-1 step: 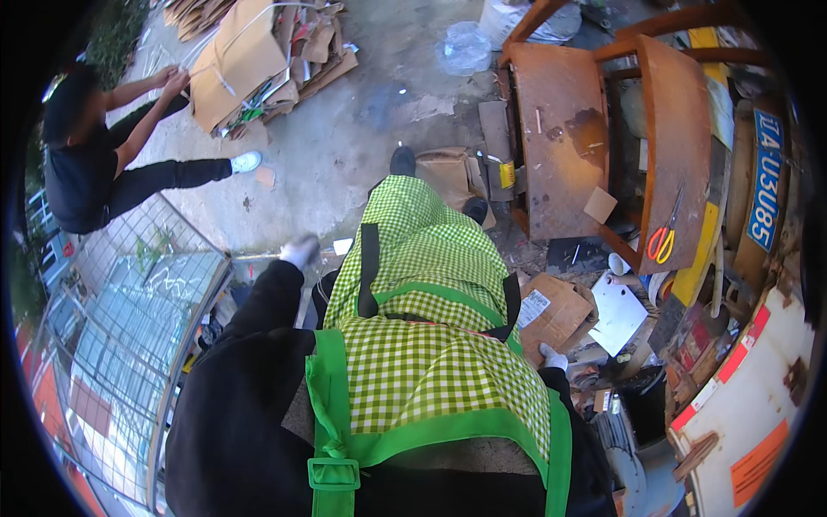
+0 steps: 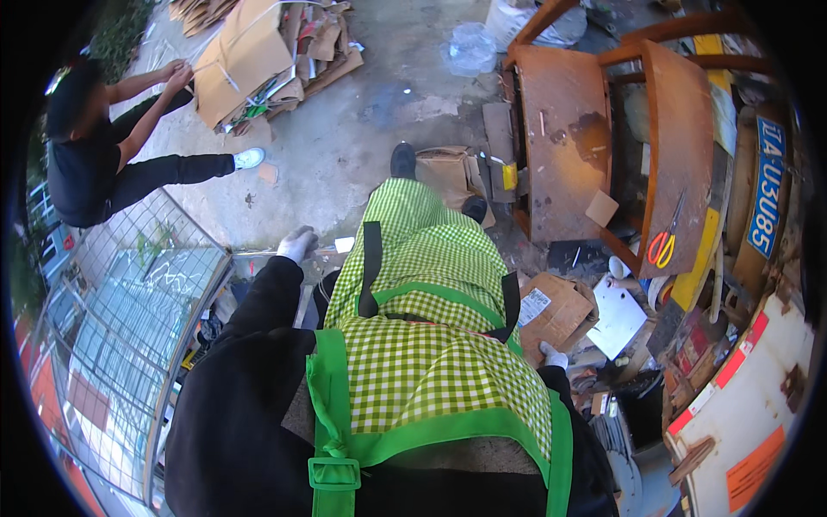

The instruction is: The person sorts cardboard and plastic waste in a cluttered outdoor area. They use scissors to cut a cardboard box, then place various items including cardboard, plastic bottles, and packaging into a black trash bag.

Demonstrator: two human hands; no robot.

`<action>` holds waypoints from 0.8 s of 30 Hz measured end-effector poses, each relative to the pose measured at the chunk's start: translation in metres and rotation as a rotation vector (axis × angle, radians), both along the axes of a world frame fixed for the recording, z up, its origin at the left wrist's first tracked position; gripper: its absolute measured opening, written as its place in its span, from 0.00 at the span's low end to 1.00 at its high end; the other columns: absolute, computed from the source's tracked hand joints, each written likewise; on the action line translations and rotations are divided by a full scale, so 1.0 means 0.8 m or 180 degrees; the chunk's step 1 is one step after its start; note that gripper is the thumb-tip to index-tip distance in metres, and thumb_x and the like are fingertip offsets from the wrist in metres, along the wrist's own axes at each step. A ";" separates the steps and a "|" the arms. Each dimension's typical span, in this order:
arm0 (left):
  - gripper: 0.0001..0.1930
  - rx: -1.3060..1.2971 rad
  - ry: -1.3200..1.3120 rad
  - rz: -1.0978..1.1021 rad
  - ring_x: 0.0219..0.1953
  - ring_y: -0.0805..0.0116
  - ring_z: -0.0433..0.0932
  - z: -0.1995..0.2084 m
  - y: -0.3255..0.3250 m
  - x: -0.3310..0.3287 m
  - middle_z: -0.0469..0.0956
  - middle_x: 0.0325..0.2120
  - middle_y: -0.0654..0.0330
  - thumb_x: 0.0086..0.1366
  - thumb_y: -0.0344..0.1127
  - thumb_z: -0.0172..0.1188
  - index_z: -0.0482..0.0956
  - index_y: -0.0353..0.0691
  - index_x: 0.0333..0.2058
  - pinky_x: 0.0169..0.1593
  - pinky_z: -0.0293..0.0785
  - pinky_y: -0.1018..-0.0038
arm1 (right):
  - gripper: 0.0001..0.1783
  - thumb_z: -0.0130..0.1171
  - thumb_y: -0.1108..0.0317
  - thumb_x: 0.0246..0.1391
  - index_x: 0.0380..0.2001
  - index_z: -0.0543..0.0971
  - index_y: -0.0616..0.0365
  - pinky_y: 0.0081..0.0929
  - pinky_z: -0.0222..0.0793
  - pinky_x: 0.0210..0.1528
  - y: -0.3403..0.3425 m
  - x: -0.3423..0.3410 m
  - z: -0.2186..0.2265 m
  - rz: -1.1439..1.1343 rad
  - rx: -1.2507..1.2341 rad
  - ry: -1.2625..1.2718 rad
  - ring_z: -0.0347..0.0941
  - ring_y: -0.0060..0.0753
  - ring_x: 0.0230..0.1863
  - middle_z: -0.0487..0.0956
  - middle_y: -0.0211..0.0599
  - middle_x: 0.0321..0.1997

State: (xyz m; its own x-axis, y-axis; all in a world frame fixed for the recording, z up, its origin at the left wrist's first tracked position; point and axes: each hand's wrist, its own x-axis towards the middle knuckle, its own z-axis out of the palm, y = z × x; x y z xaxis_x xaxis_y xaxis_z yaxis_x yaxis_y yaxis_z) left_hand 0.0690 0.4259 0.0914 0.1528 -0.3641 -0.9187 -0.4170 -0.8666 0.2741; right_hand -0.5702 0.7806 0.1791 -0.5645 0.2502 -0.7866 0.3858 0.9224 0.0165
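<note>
My left hand, in a pale glove with grey fingertips, is held out left of my body. Its fingers are loosely bent and apart, and I see nothing in them. At my right side, my right hand, also gloved in white, shows beside the lower edge of a brown cardboard box with a white label. The thumb points upward; the other fingers are mostly hidden, so I cannot tell whether it grips or touches the box. A green checked apron covers my front.
A person at the far left pulls on straps around a cardboard stack. A worn wooden chair stands at right, with orange-handled scissors on the wood beside it. A wire-mesh panel stands left. Flattened cardboard lies by my feet.
My left hand has shifted slightly upward and shows more sharply; it was blurred before. The view has moved a little. My right hand stays by the box.
</note>
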 end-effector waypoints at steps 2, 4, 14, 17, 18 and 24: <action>0.15 -0.0462 0.0039 0.0743 0.26 0.74 0.76 0.028 -0.008 0.003 0.79 0.30 0.65 0.69 0.41 0.57 0.75 0.43 0.50 0.29 0.73 0.76 | 0.29 0.74 0.67 0.42 0.47 0.78 0.71 0.41 0.75 0.47 -0.022 -0.015 -0.018 -0.0059 -0.0617 -0.0110 0.79 0.42 0.41 0.83 0.44 0.42; 0.13 -0.0103 -0.0257 0.0448 0.23 0.74 0.75 0.060 0.013 0.010 0.77 0.27 0.67 0.70 0.42 0.54 0.75 0.45 0.49 0.25 0.72 0.74 | 0.27 0.73 0.68 0.43 0.46 0.77 0.72 0.40 0.77 0.42 -0.044 -0.033 -0.045 -0.0360 -0.1011 -0.0087 0.79 0.43 0.39 0.82 0.45 0.41; 0.13 0.0177 -0.0391 -0.1424 0.31 0.68 0.79 0.060 0.125 0.017 0.81 0.32 0.58 0.64 0.36 0.58 0.80 0.35 0.44 0.34 0.75 0.72 | 0.20 0.72 0.77 0.41 0.39 0.78 0.73 0.35 0.78 0.32 -0.094 -0.037 -0.078 -0.0203 -0.1159 -0.0132 0.80 0.38 0.30 0.82 0.42 0.34; 0.11 0.0347 0.0157 0.0282 0.28 0.71 0.78 0.017 0.081 0.027 0.81 0.32 0.59 0.64 0.34 0.58 0.80 0.36 0.42 0.32 0.74 0.73 | 0.21 0.72 0.76 0.40 0.40 0.78 0.73 0.36 0.78 0.33 -0.095 -0.030 -0.057 0.0055 -0.0861 -0.0094 0.80 0.39 0.31 0.82 0.45 0.35; 0.11 0.0246 0.0250 0.0528 0.26 0.72 0.77 0.011 0.069 0.030 0.81 0.30 0.60 0.64 0.35 0.57 0.81 0.37 0.41 0.30 0.73 0.74 | 0.22 0.72 0.76 0.40 0.40 0.78 0.73 0.36 0.78 0.33 -0.098 -0.030 -0.052 0.0076 -0.0786 -0.0014 0.80 0.39 0.31 0.82 0.46 0.35; 0.13 -0.0206 -0.0052 0.0218 0.23 0.74 0.75 -0.035 -0.048 0.052 0.78 0.24 0.64 0.64 0.38 0.55 0.81 0.37 0.42 0.25 0.70 0.76 | 0.28 0.75 0.63 0.37 0.39 0.81 0.75 0.35 0.77 0.43 -0.188 -0.038 -0.044 0.1721 0.0239 0.0430 0.82 0.44 0.38 0.84 0.54 0.38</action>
State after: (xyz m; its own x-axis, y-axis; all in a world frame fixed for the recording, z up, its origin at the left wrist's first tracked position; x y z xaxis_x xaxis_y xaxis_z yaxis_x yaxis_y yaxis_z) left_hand 0.1109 0.3874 0.0634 0.1940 -0.4109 -0.8908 -0.3623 -0.8739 0.3242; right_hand -0.6005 0.6302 0.1439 -0.7224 -0.0502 -0.6897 -0.1383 0.9877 0.0730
